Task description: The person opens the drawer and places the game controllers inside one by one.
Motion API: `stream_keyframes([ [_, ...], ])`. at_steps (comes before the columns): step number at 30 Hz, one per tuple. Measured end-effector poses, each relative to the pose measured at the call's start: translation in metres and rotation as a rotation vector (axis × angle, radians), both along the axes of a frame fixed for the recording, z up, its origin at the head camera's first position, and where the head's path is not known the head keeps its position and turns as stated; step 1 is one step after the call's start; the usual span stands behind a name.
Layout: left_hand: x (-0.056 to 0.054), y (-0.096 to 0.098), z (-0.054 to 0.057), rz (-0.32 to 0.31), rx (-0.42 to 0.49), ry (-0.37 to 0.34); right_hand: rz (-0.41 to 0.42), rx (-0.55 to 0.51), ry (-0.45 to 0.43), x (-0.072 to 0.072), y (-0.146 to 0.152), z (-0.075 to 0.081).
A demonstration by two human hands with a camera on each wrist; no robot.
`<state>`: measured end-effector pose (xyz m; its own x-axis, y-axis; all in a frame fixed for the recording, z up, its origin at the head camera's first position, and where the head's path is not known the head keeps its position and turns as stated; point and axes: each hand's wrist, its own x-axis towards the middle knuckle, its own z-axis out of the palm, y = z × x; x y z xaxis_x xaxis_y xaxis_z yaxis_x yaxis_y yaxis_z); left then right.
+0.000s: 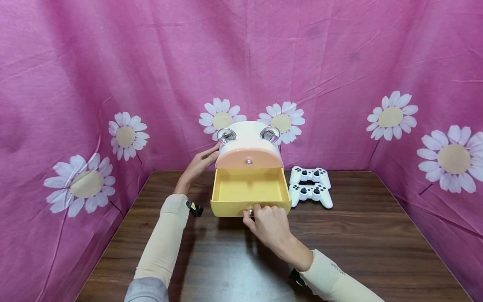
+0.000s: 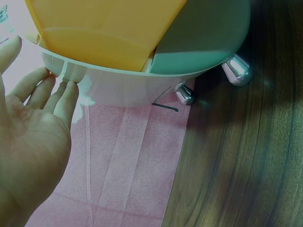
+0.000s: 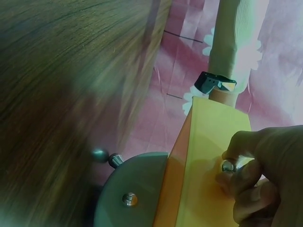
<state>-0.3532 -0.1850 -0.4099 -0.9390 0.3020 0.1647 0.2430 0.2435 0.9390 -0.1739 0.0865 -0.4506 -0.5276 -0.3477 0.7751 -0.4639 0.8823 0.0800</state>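
A small rounded white drawer cabinet [image 1: 249,133] stands on the table, with a peach upper drawer [image 1: 234,159] and two chrome rings on top. Its yellow drawer [image 1: 230,208] is pulled far out, the yellow floor inside visible from above. My right hand [image 1: 272,228] pinches the silver knob [image 3: 228,166] on the yellow drawer's front between thumb and fingers. Against the cabinet's left side rest the fingertips of my left hand [image 2: 40,123], fingers fairly straight. Under the yellow drawer, a green drawer [image 3: 137,184] with its own knob is in, seen in both wrist views.
Two white game controllers [image 1: 310,194] lie on the wooden table [image 1: 358,235], close to the cabinet's right side. Short silver legs [image 2: 236,70] hold up the cabinet. A pink curtain [image 1: 241,63] with white daisies surrounds the back and sides.
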Motion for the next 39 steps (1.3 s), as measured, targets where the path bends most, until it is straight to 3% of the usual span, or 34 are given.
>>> stream_keyframes([
  [10,0.0,0.001,0.0,-0.003,0.0,0.006,0.054,-0.003,-0.087,0.003,0.012,0.017],
  [18,-0.001,-0.001,0.0,0.004,-0.005,0.001,0.127,-0.061,-0.246,-0.005,0.038,0.053],
  [26,-0.001,-0.001,0.001,0.003,-0.012,-0.003,0.131,-0.088,-0.381,-0.026,0.081,0.083],
  [33,0.0,0.0,0.002,-0.012,0.005,-0.011,0.086,-0.028,-0.466,-0.046,0.117,0.093],
  [39,0.001,0.0,0.0,0.002,-0.002,-0.004,0.097,0.022,-0.599,-0.064,0.146,0.095],
])
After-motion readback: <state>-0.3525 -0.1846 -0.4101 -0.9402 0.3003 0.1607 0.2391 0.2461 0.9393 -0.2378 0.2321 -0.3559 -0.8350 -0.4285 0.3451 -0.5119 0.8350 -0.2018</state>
